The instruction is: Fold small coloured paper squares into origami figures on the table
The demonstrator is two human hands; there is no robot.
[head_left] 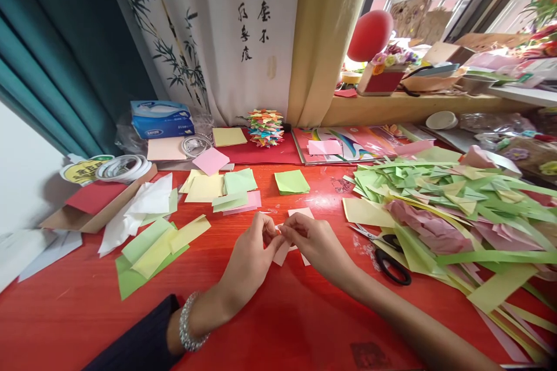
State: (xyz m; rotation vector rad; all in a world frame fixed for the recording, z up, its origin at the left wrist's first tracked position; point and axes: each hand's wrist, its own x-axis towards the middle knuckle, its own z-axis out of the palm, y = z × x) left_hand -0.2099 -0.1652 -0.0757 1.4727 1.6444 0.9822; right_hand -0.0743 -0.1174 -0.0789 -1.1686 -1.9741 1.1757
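My left hand and my right hand meet at the middle of the red table. The fingers of both are pinched round a small white and orange piece, mostly hidden by the fingertips; what it is cannot be made out. Pale pink paper pieces lie under and behind the hands. Beyond them is a stack of green square papers. Scissors with black handles lie to the right of my right hand.
Cut green and yellow strips heap up at the right. Yellow and green sheets lie at the left, near a cardboard tray. Behind stand a blue tissue box and a colourful folded-paper ornament.
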